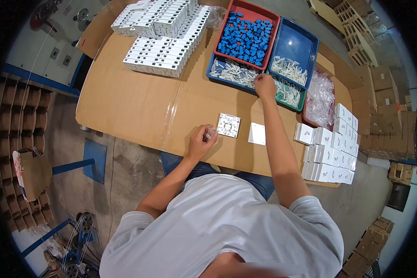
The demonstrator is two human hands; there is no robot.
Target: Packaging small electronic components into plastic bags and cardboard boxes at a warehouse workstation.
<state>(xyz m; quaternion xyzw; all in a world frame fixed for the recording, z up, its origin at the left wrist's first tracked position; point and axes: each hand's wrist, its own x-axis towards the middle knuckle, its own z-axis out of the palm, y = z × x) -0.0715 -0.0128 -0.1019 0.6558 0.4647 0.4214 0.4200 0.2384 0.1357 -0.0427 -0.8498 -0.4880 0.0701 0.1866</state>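
My left hand [199, 144] is closed around a small clear plastic bag [211, 133], just left of a square white plate with cutouts [229, 125] lying on the cardboard-covered table. To the right of that plate lies a plain white square plate [257, 133]. My right arm reaches forward, and my right hand [265, 86] is at the right end of a blue tray of small white parts [234, 72]. Its fingers are bent together at the parts; whatever they pinch is too small to make out.
A red tray of blue pieces [245, 34] rests over the blue tray. Beside it are another blue tray [292, 41], a green tray [300, 103] and clear plastic bags [320, 95]. White boxes are stacked at far left [164, 48] and right [331, 150].
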